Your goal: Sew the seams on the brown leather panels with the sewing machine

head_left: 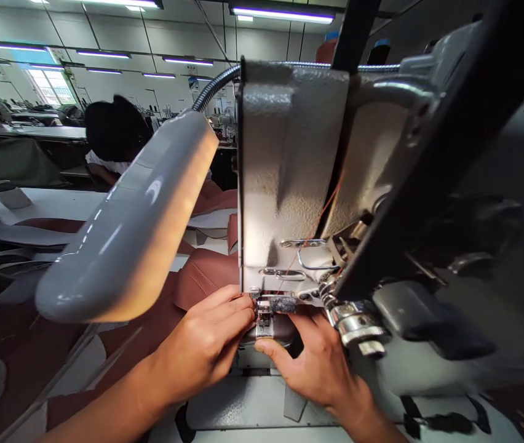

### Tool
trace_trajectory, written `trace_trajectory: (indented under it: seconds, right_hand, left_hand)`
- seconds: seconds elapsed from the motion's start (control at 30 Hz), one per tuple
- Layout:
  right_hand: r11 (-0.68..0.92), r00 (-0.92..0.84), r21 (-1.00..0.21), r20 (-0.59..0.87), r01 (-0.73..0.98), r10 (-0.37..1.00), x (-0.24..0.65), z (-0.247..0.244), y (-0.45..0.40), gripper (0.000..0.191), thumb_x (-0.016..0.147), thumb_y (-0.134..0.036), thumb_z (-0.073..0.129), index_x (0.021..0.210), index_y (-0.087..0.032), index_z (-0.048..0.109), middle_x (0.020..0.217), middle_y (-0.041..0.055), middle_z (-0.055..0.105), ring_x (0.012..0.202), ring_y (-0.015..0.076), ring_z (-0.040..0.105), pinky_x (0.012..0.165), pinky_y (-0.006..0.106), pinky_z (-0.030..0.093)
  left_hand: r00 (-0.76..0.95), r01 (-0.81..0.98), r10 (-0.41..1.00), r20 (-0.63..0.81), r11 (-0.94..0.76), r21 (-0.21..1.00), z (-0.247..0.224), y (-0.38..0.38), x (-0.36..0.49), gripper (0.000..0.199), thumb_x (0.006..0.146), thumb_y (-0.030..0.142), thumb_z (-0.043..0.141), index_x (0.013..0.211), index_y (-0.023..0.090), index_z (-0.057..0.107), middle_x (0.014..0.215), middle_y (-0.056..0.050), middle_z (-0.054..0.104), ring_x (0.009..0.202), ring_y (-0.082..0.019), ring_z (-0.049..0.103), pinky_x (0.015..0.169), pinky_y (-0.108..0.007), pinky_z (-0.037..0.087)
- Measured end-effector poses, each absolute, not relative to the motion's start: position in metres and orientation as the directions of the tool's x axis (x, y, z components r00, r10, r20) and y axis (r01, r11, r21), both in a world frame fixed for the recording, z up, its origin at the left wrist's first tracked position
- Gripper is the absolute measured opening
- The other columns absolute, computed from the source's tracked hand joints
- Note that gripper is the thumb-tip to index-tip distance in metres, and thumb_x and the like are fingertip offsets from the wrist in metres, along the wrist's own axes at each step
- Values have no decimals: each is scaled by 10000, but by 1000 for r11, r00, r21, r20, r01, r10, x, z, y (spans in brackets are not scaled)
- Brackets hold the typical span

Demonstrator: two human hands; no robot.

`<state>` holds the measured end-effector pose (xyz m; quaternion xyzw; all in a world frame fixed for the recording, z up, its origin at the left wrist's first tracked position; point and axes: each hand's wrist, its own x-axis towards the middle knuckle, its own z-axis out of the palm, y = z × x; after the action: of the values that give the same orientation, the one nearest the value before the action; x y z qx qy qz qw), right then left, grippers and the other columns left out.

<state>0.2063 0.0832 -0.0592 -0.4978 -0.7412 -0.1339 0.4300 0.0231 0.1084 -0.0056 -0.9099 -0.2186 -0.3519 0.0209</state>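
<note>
Item: my left hand (202,344), fingers held together, is pressing against a dark brown leather piece (275,329) lying beneath the steel presser foot (264,314) of a grey cast-metal sewing machine (289,172). Item: my right hand (317,369), thumb and fingers apart, is bracing the same piece from the other side; whether either hand is clamped, I cannot tell. Item: a glossy grey gooseneck lamp (123,221) is hanging left of the machine, and reddish-brown stitched leather panels (204,277) are lying on the white worktop (54,203).
</note>
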Motion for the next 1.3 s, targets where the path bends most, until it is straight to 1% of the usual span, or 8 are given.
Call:
trace_trajectory:
  seconds: [0.17,0.3,0.47,0.63,0.8,0.9,1.23,1.3]
  right_hand:
    - [452,-137,-267,718,851,683,207,-61,84,443,761,-521,532,943,-134,651,876,152,658,870,300,610,813,477,499]
    - [478,-159,-254,728,840,666,205,-54,85,430,783,-521,497,902,-139,656,828,151,658,824,293,620,772,466,521]
    - [492,-202,-169,763,854,613,202,-47,86,527,846,-550,363,868,-109,651,775,174,660,745,297,633,662,457,548]
    - [483,-181,-204,750,852,636,205,-58,86,488,799,-555,458,919,-120,643,832,160,667,803,300,634,694,464,546]
    - [488,-208,-156,765,859,609,209,-66,87,539,789,-542,479,956,-54,637,855,198,663,802,323,635,690,517,542]
    - [509,-223,-151,769,848,599,209,-63,87,521,800,-533,471,931,-58,639,836,196,666,767,318,642,664,525,546]
    - [498,-163,-258,739,828,654,206,-67,86,475,796,-549,486,928,-112,620,858,144,674,814,289,633,701,464,532]
    - [513,-167,-267,741,816,651,208,-65,84,433,807,-528,490,938,-132,606,851,116,677,803,267,631,689,422,530]
  left_hand:
    - [678,389,382,628,-911,135,-4,108,23,199,797,-16,437,868,126,557,779,-45,626,688,-128,520,699,-236,477]
    - [681,385,382,625,-912,138,-4,111,23,202,809,-11,410,843,130,552,744,-42,611,694,-137,515,675,-242,477]
    - [685,383,381,621,-913,138,-8,114,23,202,805,-12,409,862,121,551,802,-63,626,760,-154,539,683,-255,474]
    - [682,386,386,621,-912,142,-10,112,22,206,818,6,390,847,132,550,816,-61,625,728,-145,546,683,-255,475]
    - [690,389,398,605,-908,155,-8,112,23,200,823,16,384,816,113,559,789,-68,613,689,-145,511,678,-256,461]
    - [694,391,412,591,-904,173,-8,112,23,198,820,17,393,813,107,568,777,-70,605,715,-158,496,668,-253,452]
    - [713,429,477,514,-877,218,2,104,25,236,846,55,361,832,128,585,800,-71,612,777,-169,521,682,-256,475]
    - [681,567,580,447,-804,179,4,100,18,213,850,97,384,888,142,590,862,-74,622,834,-173,544,722,-261,481]
